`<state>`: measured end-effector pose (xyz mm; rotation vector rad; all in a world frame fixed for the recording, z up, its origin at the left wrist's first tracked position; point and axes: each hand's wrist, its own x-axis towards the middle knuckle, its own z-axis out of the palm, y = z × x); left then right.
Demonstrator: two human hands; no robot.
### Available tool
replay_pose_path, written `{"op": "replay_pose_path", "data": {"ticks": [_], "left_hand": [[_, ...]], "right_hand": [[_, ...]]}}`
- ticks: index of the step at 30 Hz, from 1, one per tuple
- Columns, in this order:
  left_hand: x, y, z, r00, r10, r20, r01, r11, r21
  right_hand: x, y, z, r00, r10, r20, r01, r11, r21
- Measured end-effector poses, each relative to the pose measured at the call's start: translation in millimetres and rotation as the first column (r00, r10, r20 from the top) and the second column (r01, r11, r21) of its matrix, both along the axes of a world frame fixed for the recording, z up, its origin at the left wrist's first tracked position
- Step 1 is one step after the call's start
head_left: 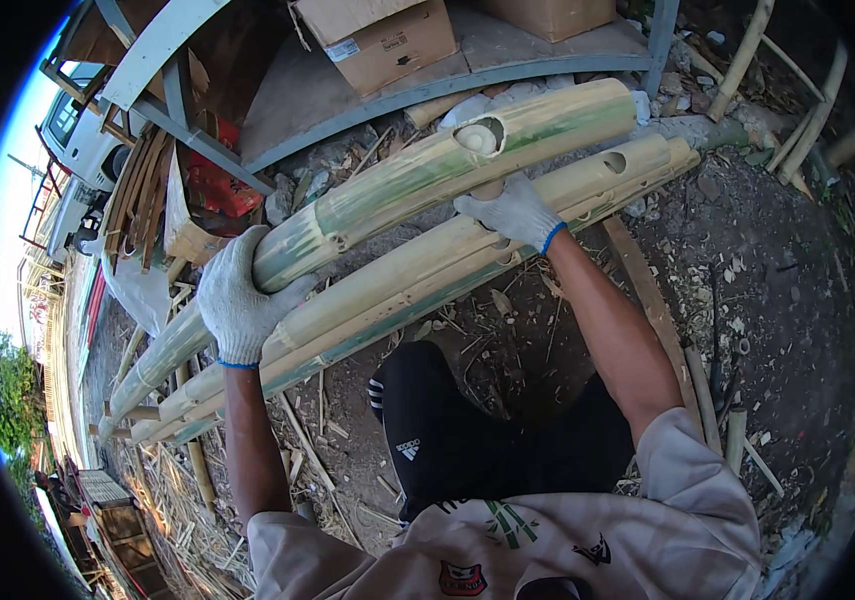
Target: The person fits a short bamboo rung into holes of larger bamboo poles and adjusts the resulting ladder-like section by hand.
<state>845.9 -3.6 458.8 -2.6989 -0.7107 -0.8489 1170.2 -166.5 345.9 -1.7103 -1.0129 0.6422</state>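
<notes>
A thick green-and-tan bamboo pole point(397, 190) slants across the view, the farthest of several side by side. It has a cut hole point(479, 137) near its right end. My left hand point(239, 300), in a white knit glove, is wrapped around this pole left of its middle. My right hand point(517, 213), gloved too, grips its near underside below the hole; some fingertips are hidden beneath. A short tan peg point(488, 189) shows beside the right thumb, between the poles. The nearer bamboo poles point(377, 290) lie alongside, one with a hole point(613, 161) at its right.
A metal-framed table point(447, 85) with cardboard boxes point(387, 45) stands beyond the poles. Bamboo strips point(142, 200) lean at the left. A wooden plank point(647, 300) lies right of my knees, among shavings. Short crosspieces point(137, 411) jut out near the poles' left ends.
</notes>
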Motion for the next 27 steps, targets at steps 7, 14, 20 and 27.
{"op": "replay_pose_path", "data": {"ticks": [7,14,20,27], "left_hand": [[-8.5,-2.9,3.0,1.000,0.021,0.004,-0.021,0.999,-0.030],[-22.0,-21.4,12.0,0.996,-0.013,-0.085,-0.007,0.974,-0.228],[-25.5,-45.6,24.7,0.962,0.022,-0.273,-0.143,0.891,-0.431],[-35.8,-68.4,21.3,0.937,-0.047,-0.347,-0.181,0.784,-0.594]], "right_hand": [[-14.5,8.2,-25.6,0.995,-0.096,-0.040,0.100,0.987,0.128],[-23.6,-37.5,-116.3,0.977,0.032,0.210,0.015,0.976,-0.218],[-57.0,-103.3,-146.3,0.936,0.204,0.286,-0.035,0.863,-0.503],[-70.0,-158.5,-124.8,0.951,0.262,0.166,-0.092,0.750,-0.654]]}}
